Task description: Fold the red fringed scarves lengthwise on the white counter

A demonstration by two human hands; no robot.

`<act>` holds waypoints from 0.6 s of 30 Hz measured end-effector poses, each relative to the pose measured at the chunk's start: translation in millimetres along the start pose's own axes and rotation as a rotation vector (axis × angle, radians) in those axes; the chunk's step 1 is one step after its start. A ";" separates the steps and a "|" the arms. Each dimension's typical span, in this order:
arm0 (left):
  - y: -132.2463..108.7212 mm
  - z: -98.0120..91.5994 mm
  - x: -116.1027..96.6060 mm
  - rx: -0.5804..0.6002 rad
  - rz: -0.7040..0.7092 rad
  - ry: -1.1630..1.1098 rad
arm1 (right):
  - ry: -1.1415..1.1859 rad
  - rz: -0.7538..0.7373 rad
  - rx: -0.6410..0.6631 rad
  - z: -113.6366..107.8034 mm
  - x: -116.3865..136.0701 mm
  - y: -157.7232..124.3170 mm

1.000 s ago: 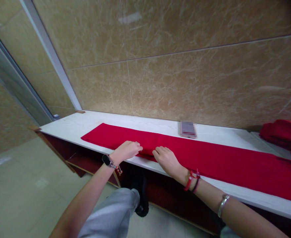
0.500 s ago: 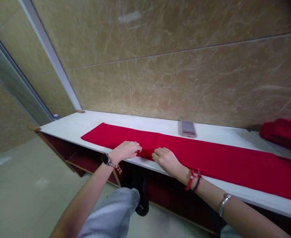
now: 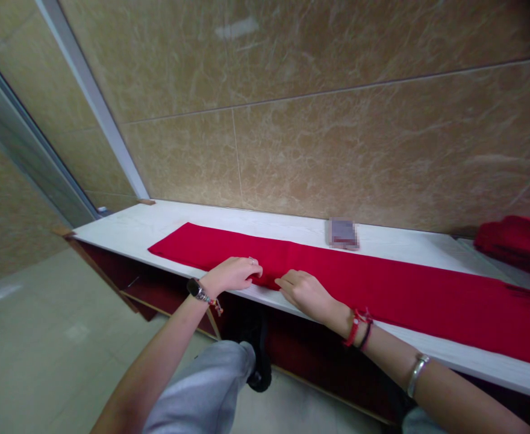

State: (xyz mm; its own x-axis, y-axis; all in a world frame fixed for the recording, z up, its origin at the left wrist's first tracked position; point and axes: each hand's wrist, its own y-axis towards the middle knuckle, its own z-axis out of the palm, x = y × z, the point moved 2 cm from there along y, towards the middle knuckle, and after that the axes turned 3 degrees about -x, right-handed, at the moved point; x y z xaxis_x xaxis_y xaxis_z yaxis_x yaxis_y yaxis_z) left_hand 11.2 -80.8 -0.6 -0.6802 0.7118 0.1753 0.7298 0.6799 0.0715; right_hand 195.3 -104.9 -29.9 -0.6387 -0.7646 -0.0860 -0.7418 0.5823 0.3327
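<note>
On counter (image 3: pixel 247 220), red cloth (image 3: pixel 368 284), cropped right

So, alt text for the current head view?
A person's left hand and right hand are at the near edge of a long red cloth on a white counter. Beyond the cloth lies a pixelated object; a red bundle sits far right.

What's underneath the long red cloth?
The long red cloth lies on the white countertop, visible behind it and past its left end. The part directly beneath is covered; whether anything else is there cannot be seen.
</note>
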 end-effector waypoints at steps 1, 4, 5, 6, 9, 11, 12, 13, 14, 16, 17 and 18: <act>0.4 -0.1 -0.8 0.001 -0.004 0.018 | -0.004 0.004 0.008 -1.0 0.6 0.4; 0.6 -2.4 -3.6 -0.007 -0.007 0.037 | 0.008 0.016 0.015 -2.8 1.6 1.0; 0.4 -3.3 -4.4 -0.013 -0.003 0.034 | 0.015 0.016 0.014 -3.0 1.7 1.1; 0.3 -3.9 -5.1 -0.017 0.000 0.032 | 0.021 0.013 0.012 -3.0 1.8 1.1; 0.8 -2.0 -6.1 -0.013 0.004 0.063 | 0.019 0.012 0.020 -3.2 2.0 1.5; 2.0 1.6 -6.2 -0.014 0.007 0.093 | 0.011 0.018 0.037 -3.9 2.4 1.9; 2.7 3.5 -6.2 -0.020 0.010 0.102 | 0.009 0.024 0.044 -4.4 2.5 2.1; 3.4 5.2 -6.1 -0.027 0.012 0.106 | 0.011 0.030 0.048 -4.9 2.8 2.3; 4.1 6.5 -5.8 -0.033 0.012 0.106 | 0.016 0.033 0.048 -5.4 3.0 2.3; 5.0 7.5 -4.2 -0.029 0.005 0.108 | 0.028 0.035 0.038 -5.6 3.5 2.1; 5.2 7.1 -2.9 -0.026 0.000 0.109 | 0.032 0.035 0.031 -5.2 3.7 1.9; 5.2 6.3 -1.4 -0.026 -0.004 0.109 | 0.032 0.036 0.025 -4.6 3.8 1.7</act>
State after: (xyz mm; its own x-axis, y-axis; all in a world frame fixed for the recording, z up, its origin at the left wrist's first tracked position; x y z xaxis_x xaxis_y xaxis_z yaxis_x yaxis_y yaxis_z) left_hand 15.5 -77.2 -6.6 -0.6729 0.6845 0.2807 0.7294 0.6771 0.0975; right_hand 192.5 -108.1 -25.3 -0.6589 -0.7509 -0.0441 -0.7233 0.6164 0.3113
